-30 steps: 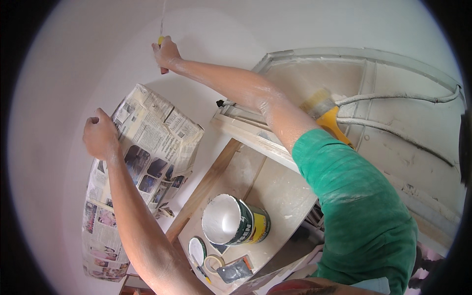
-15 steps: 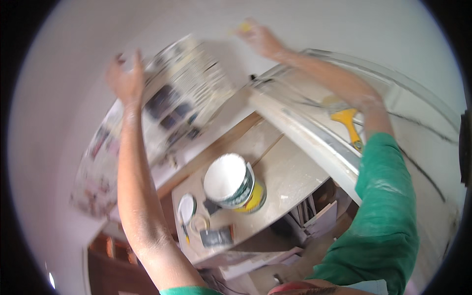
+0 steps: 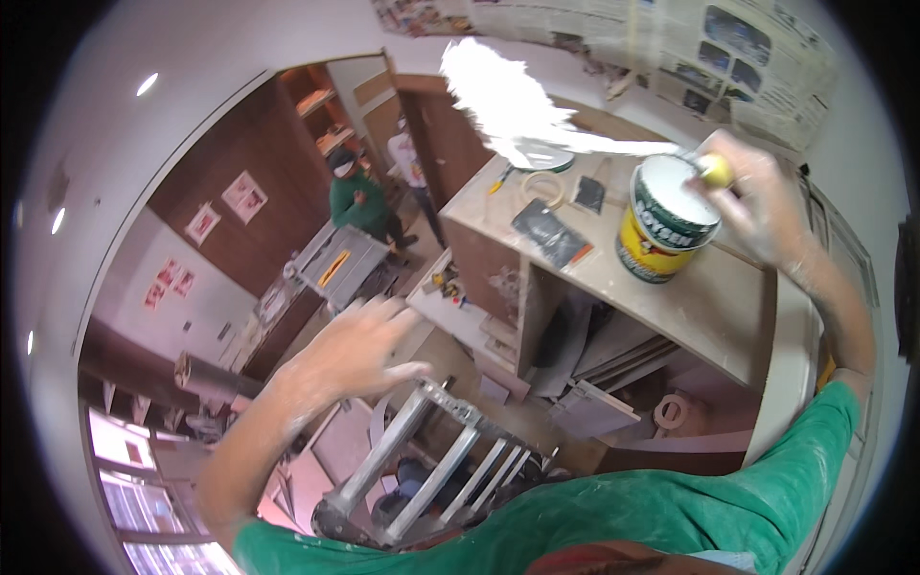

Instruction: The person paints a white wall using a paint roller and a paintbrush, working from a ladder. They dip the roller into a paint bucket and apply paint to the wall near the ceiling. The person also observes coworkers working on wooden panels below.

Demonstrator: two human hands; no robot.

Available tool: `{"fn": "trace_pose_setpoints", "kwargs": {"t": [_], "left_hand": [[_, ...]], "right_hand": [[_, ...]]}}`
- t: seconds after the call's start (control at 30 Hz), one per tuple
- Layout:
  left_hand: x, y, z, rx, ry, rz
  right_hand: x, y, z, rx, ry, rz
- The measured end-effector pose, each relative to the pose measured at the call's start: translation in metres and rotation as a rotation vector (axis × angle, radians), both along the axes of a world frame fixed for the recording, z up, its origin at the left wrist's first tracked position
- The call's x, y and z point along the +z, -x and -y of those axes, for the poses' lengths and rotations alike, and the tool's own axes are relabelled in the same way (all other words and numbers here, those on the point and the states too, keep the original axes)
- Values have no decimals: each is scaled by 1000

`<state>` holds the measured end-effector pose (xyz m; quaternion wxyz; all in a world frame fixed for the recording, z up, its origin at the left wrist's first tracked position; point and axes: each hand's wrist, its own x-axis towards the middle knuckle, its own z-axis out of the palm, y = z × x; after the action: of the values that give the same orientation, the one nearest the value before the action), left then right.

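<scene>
My right hand point(image 3: 752, 196) is closed on a long tool with a shaggy white head point(image 3: 508, 101), a thin pale shaft and a yellow end. Whether it is a roller or a duster I cannot tell. It passes over the rim of a green and yellow paint bucket point(image 3: 661, 230) holding white paint. My left hand point(image 3: 355, 350) is empty, fingers spread and thumb apart, above the top of a metal stepladder point(image 3: 450, 407). Whether the thumb touches the ladder I cannot tell.
On the cabinet top point(image 3: 714, 307) lie a tape roll point(image 3: 543, 190), a dark flat packet point(image 3: 553, 233) and a white-topped lid point(image 3: 541, 156). Newspaper point(image 3: 661, 48) covers part of the wall. Beyond stand a person in green point(image 3: 359, 201) and another point(image 3: 407, 158). Boards point(image 3: 594, 407) lean below.
My view has turned left and down, bringing the room and stepladder into sight. My left hand has come away from the newspapered wall. My right hand has come from the wall to above the bucket.
</scene>
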<state>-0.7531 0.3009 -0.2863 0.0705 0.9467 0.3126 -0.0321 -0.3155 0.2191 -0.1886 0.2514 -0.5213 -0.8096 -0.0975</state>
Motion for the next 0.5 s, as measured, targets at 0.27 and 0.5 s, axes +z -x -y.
{"fn": "trace_pose_setpoints", "kwargs": {"t": [0.27,0.5], "left_hand": [[-106,180,147,843,276,338],[-138,164,226,1053,-150,1079]], "right_hand": [[-91,148,-42,306,1112,-428],[-198,256,-55,377,1224,-721]]}}
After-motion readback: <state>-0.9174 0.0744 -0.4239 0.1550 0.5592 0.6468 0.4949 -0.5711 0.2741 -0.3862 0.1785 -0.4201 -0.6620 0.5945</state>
